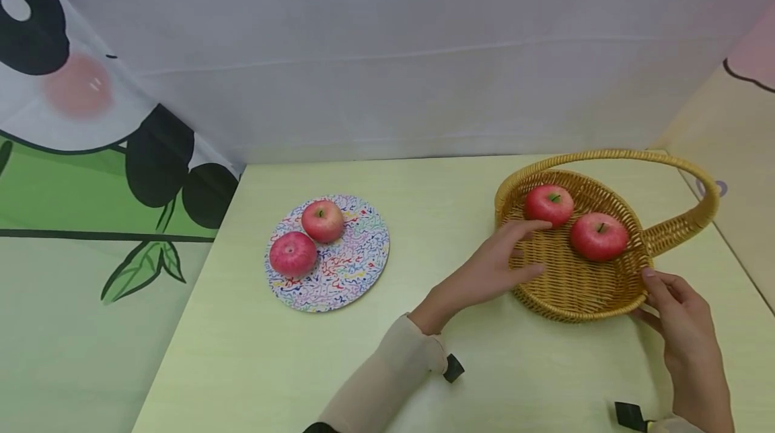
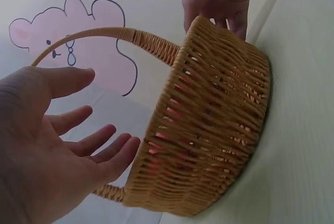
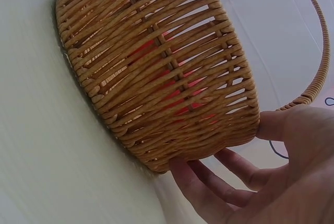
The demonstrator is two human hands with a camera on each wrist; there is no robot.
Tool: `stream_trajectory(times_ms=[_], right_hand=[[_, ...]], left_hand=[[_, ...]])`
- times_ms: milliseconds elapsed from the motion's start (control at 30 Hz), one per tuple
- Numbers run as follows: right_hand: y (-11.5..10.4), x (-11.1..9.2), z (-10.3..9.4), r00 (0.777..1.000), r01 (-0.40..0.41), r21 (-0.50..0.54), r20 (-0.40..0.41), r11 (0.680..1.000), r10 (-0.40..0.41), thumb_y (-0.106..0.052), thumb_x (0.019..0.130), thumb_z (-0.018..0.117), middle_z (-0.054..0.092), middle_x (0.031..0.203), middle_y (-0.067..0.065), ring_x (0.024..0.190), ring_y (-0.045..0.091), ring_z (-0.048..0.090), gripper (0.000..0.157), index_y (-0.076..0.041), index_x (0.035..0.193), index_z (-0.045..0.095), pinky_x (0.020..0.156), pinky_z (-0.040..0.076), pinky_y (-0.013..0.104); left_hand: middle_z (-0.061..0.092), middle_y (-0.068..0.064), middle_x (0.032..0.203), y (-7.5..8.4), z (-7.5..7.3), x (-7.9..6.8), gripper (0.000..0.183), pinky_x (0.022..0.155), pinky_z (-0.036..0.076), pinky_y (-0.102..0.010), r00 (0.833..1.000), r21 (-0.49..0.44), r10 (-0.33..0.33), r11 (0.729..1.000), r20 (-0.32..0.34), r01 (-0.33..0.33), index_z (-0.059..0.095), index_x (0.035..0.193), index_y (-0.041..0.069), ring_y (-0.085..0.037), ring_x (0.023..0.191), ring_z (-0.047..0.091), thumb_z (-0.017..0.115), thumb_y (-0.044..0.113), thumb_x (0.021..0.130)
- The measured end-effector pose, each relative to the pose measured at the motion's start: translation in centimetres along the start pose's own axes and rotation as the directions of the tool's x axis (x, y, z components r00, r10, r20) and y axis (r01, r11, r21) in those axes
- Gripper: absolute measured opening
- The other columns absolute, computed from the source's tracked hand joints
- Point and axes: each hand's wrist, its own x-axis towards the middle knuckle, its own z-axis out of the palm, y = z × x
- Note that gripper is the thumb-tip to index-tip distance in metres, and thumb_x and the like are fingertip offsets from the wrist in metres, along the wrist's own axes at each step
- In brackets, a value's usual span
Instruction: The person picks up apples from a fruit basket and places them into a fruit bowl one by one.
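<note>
From where I stand, the pale yellow-green, wood-look desk (image 1: 436,238) carries everything. Toward its far right corner, close to the right edge, sits a round golden-brown woven wicker basket (image 1: 575,288) with a tall arched handle. Toward the far left corner lies a flat round white plate (image 1: 360,271) covered in multicoloured squiggles, well apart from the basket.

Both hands are at the basket. The left hand (image 1: 493,268) reaches over its left rim, fingers loosely spread and gripping nothing; I can't tell whether they brush the wicker or the nearer fruit. The right hand (image 1: 684,319) holds the near right side, thumb on the rim and fingers against the outer wall.

Smallest are the apples. In the basket rest a round glossy red apple with a green stem (image 1: 549,206) and, just beside it, a round deep-red apple with a dark stem (image 1: 599,237). On the plate's left part, a round yellowish-red apple (image 1: 323,221) and a round pinkish-red apple (image 1: 293,255) lie side by side.

I'd judge the step in hand to be steadying the loaded basket; the next move probably calls for a firm right thumb and a level rim while the left fingers either close or lift clear.
</note>
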Motion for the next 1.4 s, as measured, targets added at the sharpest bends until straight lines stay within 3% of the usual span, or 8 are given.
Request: stream_trajectory(times_ms=[133, 267, 467, 600, 833, 1167, 1400], right_hand=[[0.0, 0.0, 0.0, 1.0, 0.002, -0.003, 0.013, 1.0, -0.002, -0.025, 0.103, 0.066, 0.068, 0.091, -0.018, 0.078, 0.0, 0.067, 0.009, -0.024, 0.097, 0.071, 0.062, 0.059, 0.021], [0.0, 0.0, 0.0, 1.0, -0.006, -0.018, 0.012, 1.0, 0.006, -0.024, 0.105, 0.063, 0.067, 0.091, -0.018, 0.078, 0.0, 0.066, 0.011, -0.024, 0.097, 0.071, 0.062, 0.059, 0.021], [0.0, 0.0, 0.0, 1.0, -0.02, -0.019, -0.01, 1.0, 0.02, -0.027, 0.103, 0.066, 0.066, 0.092, -0.017, 0.079, 0.0, 0.066, 0.008, -0.024, 0.097, 0.071, 0.062, 0.06, 0.021], [-0.2, 0.0, 0.0, 1.0, -0.02, -0.019, -0.013, 1.0, 0.02, -0.028, 0.103, 0.066, 0.065, 0.092, -0.017, 0.079, 0.0, 0.065, 0.008, -0.024, 0.097, 0.071, 0.062, 0.059, 0.021], [-0.3, 0.1, 0.0, 0.999, -0.032, -0.044, -0.024, 0.999, 0.031, -0.03, 0.103, 0.066, 0.064, 0.091, -0.018, 0.079, 0.0, 0.063, 0.008, -0.025, 0.097, 0.07, 0.062, 0.059, 0.021], [0.0, 0.3, -0.2, 0.999, -0.028, -0.035, -0.021, 0.999, 0.027, -0.032, 0.102, 0.067, 0.065, 0.094, -0.018, 0.079, 0.0, 0.065, 0.008, -0.024, 0.1, 0.07, 0.062, 0.059, 0.021], [0.0, 0.3, -0.2, 1.0, -0.012, -0.027, -0.008, 1.0, 0.011, -0.03, 0.102, 0.067, 0.066, 0.094, -0.019, 0.08, 0.0, 0.065, 0.007, -0.023, 0.1, 0.07, 0.062, 0.06, 0.021]], left_hand=[[0.042, 0.0, 0.16, -0.1, 1.0, 1.0, 0.064, 0.114, 0.045, -0.027, 1.0, 0.048, -0.017, 0.999, -0.004, 0.017, 0.038, 0.159, 0.021, -0.009, 0.141, 0.044, 0.067, 0.025, 0.103], [0.043, 0.004, 0.162, 0.0, 2.0, 2.0, 0.066, 0.121, 0.038, -0.025, 0.999, 0.097, -0.014, 0.995, -0.048, 0.018, 0.038, 0.16, 0.02, -0.008, 0.149, 0.04, 0.068, 0.026, 0.102], [0.046, 0.004, 0.16, 0.4, 3.4, 3.6, 0.071, 0.12, 0.039, -0.025, 0.99, 0.121, -0.091, 0.987, -0.111, 0.104, 0.037, 0.161, 0.021, -0.011, 0.149, 0.043, 0.072, 0.029, 0.1], [0.042, 0.006, 0.163, 0.6, 4.1, 4.7, 0.08, 0.121, 0.039, -0.027, 0.986, 0.182, -0.141, 0.971, -0.084, 0.155, 0.032, 0.163, 0.022, -0.008, 0.151, 0.039, 0.074, 0.036, 0.097], [0.041, 0.009, 0.163, 0.7, 4.9, 6.3, 0.086, 0.119, 0.039, -0.025, 0.984, 0.285, -0.175, 0.942, -0.033, 0.178, 0.029, 0.163, 0.022, -0.005, 0.15, 0.04, 0.076, 0.042, 0.095], [0.042, 0.01, 0.162, 0.1, 5.7, 8.3, 0.093, 0.118, 0.038, -0.02, 0.979, 0.339, -0.2, 0.923, 0.023, 0.181, 0.025, 0.165, 0.021, -0.002, 0.15, 0.037, 0.078, 0.045, 0.092], [0.039, 0.01, 0.164, 0.1, 6.5, 9.6, 0.097, 0.121, 0.036, -0.025, 0.972, 0.377, -0.231, 0.905, 0.043, 0.198, 0.022, 0.166, 0.023, -0.005, 0.15, 0.038, 0.079, 0.047, 0.091]])
